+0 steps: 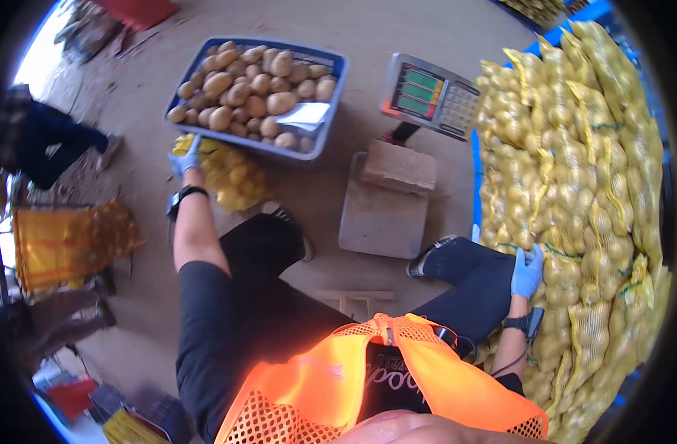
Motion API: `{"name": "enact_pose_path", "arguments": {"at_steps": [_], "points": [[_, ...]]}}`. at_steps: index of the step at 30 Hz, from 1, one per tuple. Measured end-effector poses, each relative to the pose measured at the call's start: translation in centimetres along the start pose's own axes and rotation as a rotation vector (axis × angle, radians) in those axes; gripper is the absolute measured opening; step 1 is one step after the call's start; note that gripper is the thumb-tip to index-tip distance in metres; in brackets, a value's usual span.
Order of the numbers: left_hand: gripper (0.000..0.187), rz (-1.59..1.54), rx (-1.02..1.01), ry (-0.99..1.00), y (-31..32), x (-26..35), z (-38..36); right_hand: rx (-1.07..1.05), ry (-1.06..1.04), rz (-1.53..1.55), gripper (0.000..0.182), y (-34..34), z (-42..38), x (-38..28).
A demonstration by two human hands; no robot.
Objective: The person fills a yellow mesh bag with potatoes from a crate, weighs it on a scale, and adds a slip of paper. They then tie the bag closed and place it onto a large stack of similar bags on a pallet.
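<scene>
My left hand (186,157), in a blue glove, is closed on the gathered top of a yellow mesh bag of potatoes (238,180). That bag sits on the floor beside my foot, against the near side of a blue plastic crate (329,139). Loose potatoes (238,94) fill the crate, with a white sheet of paper (304,116) lying on them. On the other side, my right hand (527,272), also gloved in blue, has its fingers apart and holds nothing. It is beside my knee, at the edge of stacked yellow mesh bags of potatoes (560,200).
A platform scale (383,222) with a digital display (432,96) stands between my feet and the crate, a brick-like block (400,166) on its plate. At left are people's legs (57,140) and an orange mesh sack (65,240). A blue frame (477,185) edges the stack.
</scene>
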State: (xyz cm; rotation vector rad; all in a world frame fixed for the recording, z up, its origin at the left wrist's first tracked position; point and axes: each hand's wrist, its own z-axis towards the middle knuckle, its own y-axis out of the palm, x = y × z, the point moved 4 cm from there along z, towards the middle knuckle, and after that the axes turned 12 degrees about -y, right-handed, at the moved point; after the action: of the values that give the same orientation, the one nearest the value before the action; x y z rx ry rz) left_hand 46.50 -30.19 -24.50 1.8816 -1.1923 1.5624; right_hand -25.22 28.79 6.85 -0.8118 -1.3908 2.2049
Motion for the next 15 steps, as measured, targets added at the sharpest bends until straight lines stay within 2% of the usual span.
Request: {"name": "enact_pose_path", "arguments": {"at_steps": [1,2,4,5,7,8,9,10,11,13,14,15], "points": [[0.045,0.089,-0.171,0.036,-0.3,3.2,-3.9,0.001,0.011,-0.007,0.047,0.0,0.1,0.1],[0.045,0.096,-0.202,0.03,0.0,3.3,-5.3,0.007,0.034,-0.004,0.048,-0.2,0.3,-0.5],[0.031,0.548,-0.258,0.226,0.6,4.0,-7.1,-0.003,0.056,-0.01,0.05,-0.3,0.6,-2.2],[0.031,0.56,-0.261,0.231,0.9,4.3,-7.3,-0.009,0.066,-0.007,0.05,-0.2,0.9,-2.5],[0.026,0.359,-0.188,0.243,1.4,5.4,-7.9,-0.033,0.031,0.002,0.051,0.2,1.2,-3.1],[0.024,0.192,-0.256,0.175,1.6,6.5,-9.6,-0.035,0.005,0.0,0.051,0.3,1.4,-3.4],[0.022,0.234,-0.327,0.281,1.7,8.7,-12.5,-0.029,0.019,0.02,0.051,0.5,1.3,-3.2],[0.022,0.578,-0.311,0.354,1.7,9.2,-13.0,-0.05,0.021,0.059,0.051,1.2,0.9,-3.4],[0.024,0.516,-0.338,0.171,-1.2,10.9,-14.8,-0.062,0.025,0.1,0.051,1.9,0.5,-3.7],[0.025,0.664,-0.235,0.438,2.0,10.3,-17.8,-0.053,0.079,0.134,0.052,1.2,1.1,-2.4],[0.025,0.672,-0.227,0.451,1.4,11.5,-18.6,-0.049,0.068,0.097,0.052,0.9,0.9,-2.8],[0.025,0.632,-0.317,0.368,1.7,13.2,-20.1,-0.04,0.083,0.1,0.052,0.8,0.6,-2.9]]}}
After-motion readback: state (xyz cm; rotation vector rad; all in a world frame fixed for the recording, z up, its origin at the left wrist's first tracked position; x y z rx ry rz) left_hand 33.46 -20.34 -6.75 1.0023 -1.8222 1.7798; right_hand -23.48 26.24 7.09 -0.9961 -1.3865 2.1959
